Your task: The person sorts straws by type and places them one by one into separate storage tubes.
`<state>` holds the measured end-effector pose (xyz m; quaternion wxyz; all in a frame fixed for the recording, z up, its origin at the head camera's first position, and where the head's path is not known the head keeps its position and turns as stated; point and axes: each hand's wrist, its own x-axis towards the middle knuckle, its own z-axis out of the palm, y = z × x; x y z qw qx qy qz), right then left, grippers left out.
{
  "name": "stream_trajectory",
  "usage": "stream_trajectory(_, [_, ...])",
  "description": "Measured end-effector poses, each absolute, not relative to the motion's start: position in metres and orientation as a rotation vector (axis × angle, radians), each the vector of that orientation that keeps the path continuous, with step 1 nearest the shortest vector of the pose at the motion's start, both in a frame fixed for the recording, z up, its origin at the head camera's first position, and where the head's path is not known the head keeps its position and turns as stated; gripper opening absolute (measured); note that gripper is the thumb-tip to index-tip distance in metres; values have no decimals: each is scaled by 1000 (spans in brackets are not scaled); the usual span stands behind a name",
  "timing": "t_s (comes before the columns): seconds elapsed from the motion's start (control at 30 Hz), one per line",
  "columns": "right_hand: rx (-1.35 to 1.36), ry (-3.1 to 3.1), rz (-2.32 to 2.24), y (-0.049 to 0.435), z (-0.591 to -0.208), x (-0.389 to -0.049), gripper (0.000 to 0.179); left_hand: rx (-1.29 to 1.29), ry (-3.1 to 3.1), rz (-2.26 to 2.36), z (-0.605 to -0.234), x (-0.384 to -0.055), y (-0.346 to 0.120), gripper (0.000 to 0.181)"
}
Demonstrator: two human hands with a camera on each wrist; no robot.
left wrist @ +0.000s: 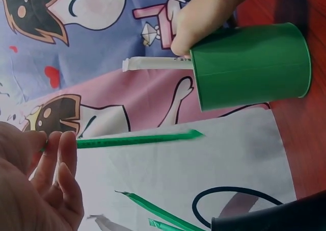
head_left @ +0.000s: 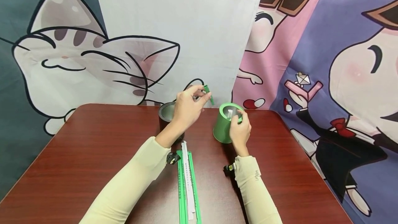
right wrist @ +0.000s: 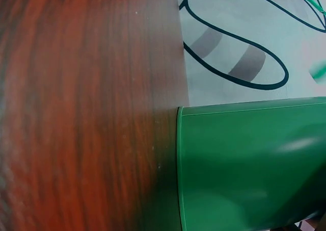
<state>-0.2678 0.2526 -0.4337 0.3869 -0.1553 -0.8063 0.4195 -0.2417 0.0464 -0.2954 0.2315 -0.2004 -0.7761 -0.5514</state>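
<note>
My left hand (head_left: 190,105) is raised above the table and pinches a thin green stick in a printed wrapper (left wrist: 137,140). The stick points toward the upright green can (head_left: 221,127), with a gap between them. At the can's rim is my right hand (head_left: 240,130), gripping it with thumb and fingers. A white printed stick (left wrist: 158,63) juts out of that can's opening. Behind my left wrist, partly hidden, stands a dark can (head_left: 167,111). Green sticks (left wrist: 158,210) show near the dark can in the left wrist view.
Between my forearms, long green strips (head_left: 182,189) and a white printed strip (head_left: 187,179) lie on the reddish-brown table (head_left: 124,137). A cartoon-printed cloth (head_left: 202,20) hangs behind the table's far edge.
</note>
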Motion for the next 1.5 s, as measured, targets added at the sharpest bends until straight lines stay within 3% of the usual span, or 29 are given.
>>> stream_trajectory(0.47, [-391,-2054,1054,253,-434,-269,28,-685,-2255,-1507,-297,-242,64,14])
stream_trajectory(0.67, [-385,-2065,1040,252,-434,-270,27,-653,-2499,-1369,-302,-239,61,39])
stream_trajectory(0.77, [-376,-2064,1051,253,-434,-270,28,-629,-2524,-1351,-303,-237,59,43])
stream_trajectory(1.2, [-382,-2064,1066,254,-435,-268,28,-714,-2448,-1506,-314,-215,52,36])
stream_trajectory(1.5, [-389,-2057,1061,254,-435,-270,27,-593,-2445,-1604,-332,-208,39,25])
